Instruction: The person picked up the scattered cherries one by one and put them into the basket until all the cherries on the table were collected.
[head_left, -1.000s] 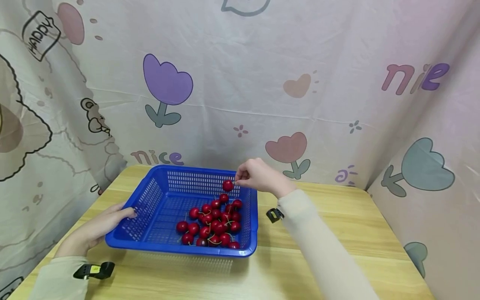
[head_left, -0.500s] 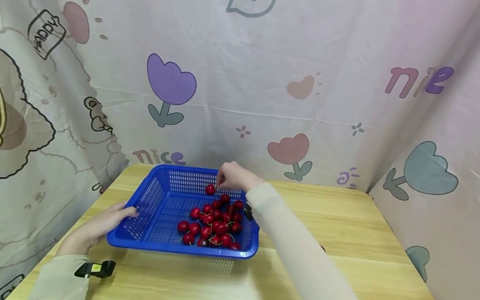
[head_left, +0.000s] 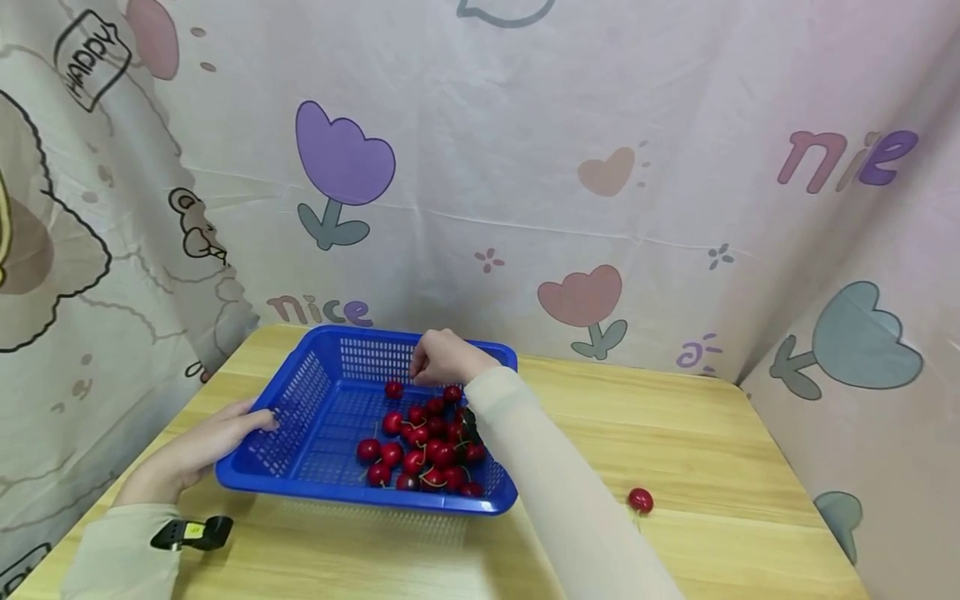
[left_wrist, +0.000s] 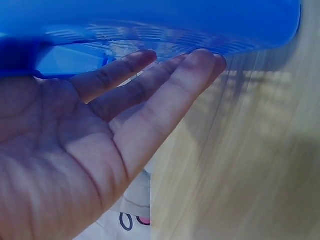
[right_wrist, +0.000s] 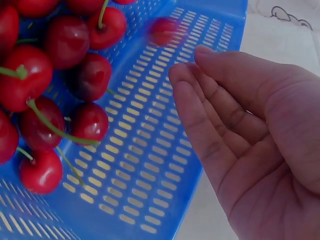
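My left hand (head_left: 210, 450) holds the left side of a blue plastic basket (head_left: 352, 497), thumb over the rim. In the left wrist view its fingers (left_wrist: 150, 112) reach beneath the basket's underside. Red cherries (head_left: 414, 461) with green stems lie heaped in the basket's right half. My right hand (head_left: 448, 358) is over the basket's back part. A single cherry (head_left: 393, 389) is just left of its fingertips; in the right wrist view this cherry (right_wrist: 165, 31) is blurred, apart from the fingers, and a small gap shows between thumb and forefinger.
One more cherry (head_left: 641, 500) lies on the wooden table (head_left: 697, 442), right of the basket and beside the right sleeve (head_left: 555, 492). A printed curtain (head_left: 465, 167) hangs behind the table and along both sides.
The right hand has moved left over the basket with a cherry, which now sits lower and slightly farther from the fingertips. The table cherry came into view from behind the sleeve. The left hand stays put.
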